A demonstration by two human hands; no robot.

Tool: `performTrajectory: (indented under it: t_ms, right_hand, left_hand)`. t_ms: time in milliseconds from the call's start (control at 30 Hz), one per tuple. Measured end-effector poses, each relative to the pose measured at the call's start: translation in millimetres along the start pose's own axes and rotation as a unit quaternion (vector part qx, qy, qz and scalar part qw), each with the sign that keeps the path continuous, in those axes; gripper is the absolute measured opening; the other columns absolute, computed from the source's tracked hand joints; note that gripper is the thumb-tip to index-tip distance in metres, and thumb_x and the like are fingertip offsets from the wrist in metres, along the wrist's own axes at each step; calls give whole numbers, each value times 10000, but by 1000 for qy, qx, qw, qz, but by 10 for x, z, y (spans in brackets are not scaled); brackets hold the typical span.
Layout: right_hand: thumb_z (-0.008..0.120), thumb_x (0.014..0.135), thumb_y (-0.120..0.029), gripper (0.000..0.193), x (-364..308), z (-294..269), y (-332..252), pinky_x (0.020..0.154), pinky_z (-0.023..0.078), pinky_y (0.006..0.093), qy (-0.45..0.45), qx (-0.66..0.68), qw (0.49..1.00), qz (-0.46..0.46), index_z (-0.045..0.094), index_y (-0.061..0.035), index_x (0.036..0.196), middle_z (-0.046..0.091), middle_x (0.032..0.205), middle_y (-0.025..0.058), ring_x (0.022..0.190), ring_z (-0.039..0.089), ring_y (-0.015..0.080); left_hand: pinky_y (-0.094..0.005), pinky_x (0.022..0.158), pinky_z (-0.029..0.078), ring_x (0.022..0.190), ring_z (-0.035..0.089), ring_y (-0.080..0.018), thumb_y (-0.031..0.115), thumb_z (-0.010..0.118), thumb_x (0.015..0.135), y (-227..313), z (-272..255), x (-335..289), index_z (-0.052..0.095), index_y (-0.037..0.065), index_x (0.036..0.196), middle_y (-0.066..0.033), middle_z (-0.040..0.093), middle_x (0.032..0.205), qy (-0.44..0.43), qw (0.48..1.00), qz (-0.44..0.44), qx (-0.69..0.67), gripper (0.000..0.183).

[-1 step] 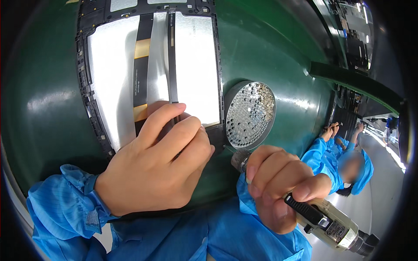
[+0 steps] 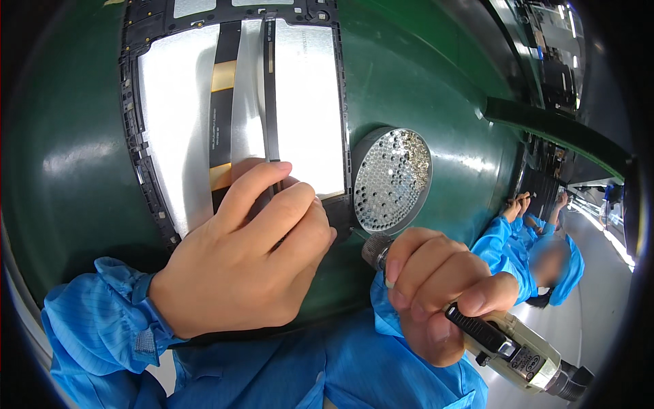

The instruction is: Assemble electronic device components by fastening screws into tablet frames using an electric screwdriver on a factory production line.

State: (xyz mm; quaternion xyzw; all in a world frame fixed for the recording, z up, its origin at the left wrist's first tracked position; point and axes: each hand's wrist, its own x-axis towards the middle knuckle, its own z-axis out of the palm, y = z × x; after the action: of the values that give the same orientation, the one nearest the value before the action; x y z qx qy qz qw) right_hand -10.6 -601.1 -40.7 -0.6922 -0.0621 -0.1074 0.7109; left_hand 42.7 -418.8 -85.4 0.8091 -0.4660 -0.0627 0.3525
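Observation:
A tablet-like device [image 2: 305,102] with a black frame and silvery back plates lies face down on the green mat. My left hand [image 2: 252,252] rests over its lower part, fingers curled together at the lower end of a narrow black flex cable [image 2: 270,102]; the thumb is mostly hidden. A wider black flex cable with gold bands [image 2: 221,116] runs beside it, down under the hand. My right hand [image 2: 443,293] is wrapped round an electric screwdriver [image 2: 521,354], its knurled nose pointing left. The thin bit ends near the device's lower right corner, and its contact there cannot be made out.
A round metal dish [image 2: 392,180] of small screws and clear beads or holes stands right of the device. A raised green edge [image 2: 558,129] curves along the mat's right side. Beyond it sits a co-worker in blue [image 2: 507,249], hands at dark equipment.

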Motion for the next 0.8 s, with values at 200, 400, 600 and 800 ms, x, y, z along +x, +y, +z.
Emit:
performTrajectory:
  t_ms: [200, 400, 600, 800]
  right_hand:
    - [629, 841, -98, 278, -10, 18, 37, 551, 456, 333, 10, -1, 1000, -6, 471, -117, 1069, 527, 669, 21, 552, 530, 161]
    - [635, 817, -76, 294, 12, 9, 51, 550, 463, 344, -31, -1, 999, -18, 467, -104, 1057, 532, 667, 31, 555, 538, 168]
    - [636, 820, -80, 309, -14, -49, 56, 545, 458, 345, -43, -26, 998, -46, 473, -104, 1081, 536, 668, 30, 562, 544, 171]
    - [619, 836, -96, 364, -61, -549, 50, 633, 452, 397, 120, 18, 990, -76, 493, -95, 1178, 510, 655, 58, 601, 531, 210]
  left_hand:
    - [-517, 970, 435, 1006, 569, -286, 114, 772, 726, -26, 12, 2, 761, 32, 874, -135, 615, 953, -4, 1000, 3, -2, 169]
    - [-507, 971, 432, 1002, 569, -283, 117, 775, 738, -14, -38, -2, 758, 34, 868, -133, 615, 959, -8, 1000, -13, -7, 155]
    - [-526, 974, 433, 1008, 572, -300, 99, 766, 728, -36, -60, 6, 753, 38, 887, -145, 619, 968, -15, 999, 30, 18, 171]
    - [-563, 991, 424, 1047, 571, -331, 95, 743, 725, -35, -101, -3, 727, 62, 991, -182, 611, 1007, -52, 995, 55, 58, 268]
